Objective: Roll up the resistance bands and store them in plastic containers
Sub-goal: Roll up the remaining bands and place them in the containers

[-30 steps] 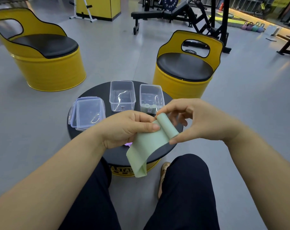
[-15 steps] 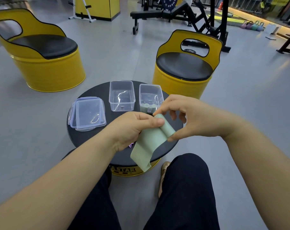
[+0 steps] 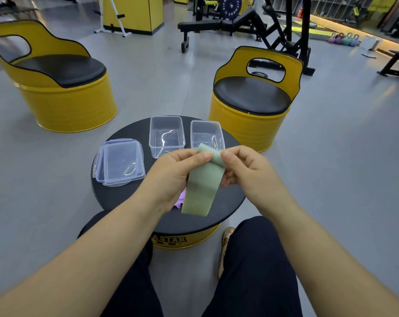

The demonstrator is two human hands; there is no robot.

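Most of a purple band [image 3: 179, 200] is hidden under the left hand [image 3: 175, 177]. The green band [image 3: 202, 188] covers the near end of the right container [image 3: 207, 133], so its contents cannot be made out. The left hand and the right hand [image 3: 246, 170] each pinch the green band's top end between thumb and curled fingers, above the round black surface [image 3: 116, 195]. The top curls over and the rest hangs flat. The left container [image 3: 166, 136] stands open, with stacked lids [image 3: 120, 163] further left. On the grey floor [image 3: 171, 76] stand a left barrel chair [image 3: 68, 110] and a right barrel chair [image 3: 239, 126], with a weight bench [image 3: 216, 25] far behind.
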